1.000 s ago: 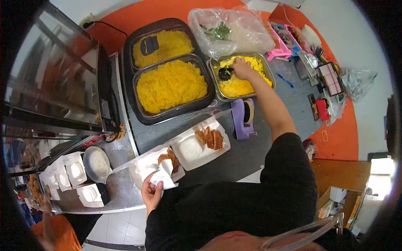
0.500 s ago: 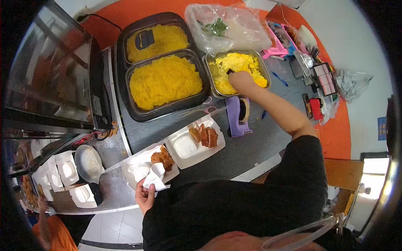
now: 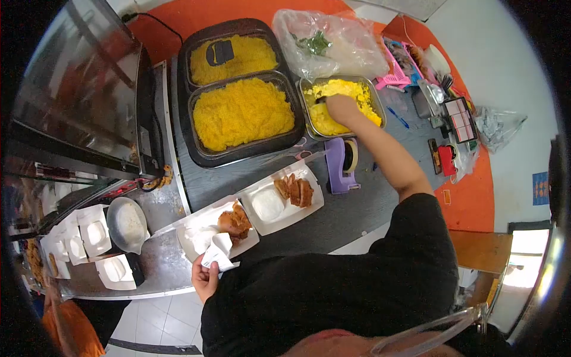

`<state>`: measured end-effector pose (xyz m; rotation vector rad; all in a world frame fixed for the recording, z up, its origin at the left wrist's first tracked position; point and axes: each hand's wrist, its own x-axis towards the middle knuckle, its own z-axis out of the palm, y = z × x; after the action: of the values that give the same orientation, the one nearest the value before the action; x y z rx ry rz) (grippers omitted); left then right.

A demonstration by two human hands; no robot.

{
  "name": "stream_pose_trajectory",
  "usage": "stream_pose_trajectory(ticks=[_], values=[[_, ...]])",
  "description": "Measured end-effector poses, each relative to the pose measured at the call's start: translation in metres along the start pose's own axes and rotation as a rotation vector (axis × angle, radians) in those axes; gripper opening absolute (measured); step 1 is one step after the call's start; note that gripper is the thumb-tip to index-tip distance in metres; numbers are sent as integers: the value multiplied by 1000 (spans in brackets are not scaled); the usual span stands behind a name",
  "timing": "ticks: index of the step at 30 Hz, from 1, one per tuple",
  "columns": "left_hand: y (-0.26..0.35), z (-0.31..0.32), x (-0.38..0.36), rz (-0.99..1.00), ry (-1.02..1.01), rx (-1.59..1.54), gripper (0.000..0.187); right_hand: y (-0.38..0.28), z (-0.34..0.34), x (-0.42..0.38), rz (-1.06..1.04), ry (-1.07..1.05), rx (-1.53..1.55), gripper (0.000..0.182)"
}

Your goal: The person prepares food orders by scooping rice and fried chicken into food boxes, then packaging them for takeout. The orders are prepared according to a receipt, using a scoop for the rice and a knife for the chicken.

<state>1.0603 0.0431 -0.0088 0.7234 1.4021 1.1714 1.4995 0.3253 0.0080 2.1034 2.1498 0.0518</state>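
My left hand (image 3: 205,279) pinches a small white paper pouch (image 3: 220,252) at the near edge of an open paper box (image 3: 189,254). That box holds white rice (image 3: 203,239) and brown fried pieces (image 3: 235,224). Inside a metal tray (image 3: 329,137) of crumbly yellow food (image 3: 358,95), my right hand (image 3: 343,112) is closed round a dark-handled utensil (image 3: 322,100); its working end cannot be made out. A second box (image 3: 279,229) with a rice mound (image 3: 268,204) and sliced fried meat (image 3: 301,193) adjoins the first.
A black warmer (image 3: 185,134) with two yellow-filled pans stands left of the metal tray. Near me are a purple tape dispenser (image 3: 336,169) and a blue pen (image 3: 397,117). A plastic bag (image 3: 351,50) lies behind. At far left, another person's orange clothing (image 3: 77,324) shows.
The view has shifted slightly, moving the counter things rightward. My right hand has moved a little left within the metal tray. My left hand still pinches the paper pouch.
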Motion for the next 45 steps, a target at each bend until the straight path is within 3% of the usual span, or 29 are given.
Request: stream_pose_trajectory(ticks=[3, 6, 7, 11, 13, 16, 20, 23, 26, 28, 31, 37, 45], values=[[1, -3, 3, 0, 9, 6, 31, 7, -20, 0, -127, -16, -303, 15], [2, -5, 5, -26, 6, 0, 31, -3, 8, -18, -249, -55, -308, 15], [2, -4, 5, -22, 9, 0, 31, -16, 9, -18, -190, -198, -327, 15], [-2, -2, 2, -2, 26, -29, 29, -9, 30, -1, -51, -144, -25, 16], [-1, -1, -1, -17, 36, -25, 28, -2, 36, 1, 116, -41, 158, 21], [0, -1, -2, -25, 45, -41, 27, 20, 41, 8, 127, -78, 318, 22], [3, -3, -1, -15, 25, 6, 31, 5, 28, 7, 125, 27, 93, 19], [1, -6, -1, -35, 3, 15, 31, -1, 35, 13, 33, 67, 47, 23], [1, -1, -4, 20, 18, -33, 31, -6, 25, -1, -71, -87, 12, 22], [-1, -3, -5, 17, 27, -24, 31, -1, 15, -20, -321, -129, -120, 24], [-4, -2, -6, -43, 49, -15, 31, 4, -7, -32, -425, -172, -123, 24], [-5, 0, -7, -10, 4, 13, 33, -5, -21, -38, -480, -279, -155, 43], [2, 1, -20, 16, 116, -51, 27, 3, -31, -38, -459, -262, -83, 50]])
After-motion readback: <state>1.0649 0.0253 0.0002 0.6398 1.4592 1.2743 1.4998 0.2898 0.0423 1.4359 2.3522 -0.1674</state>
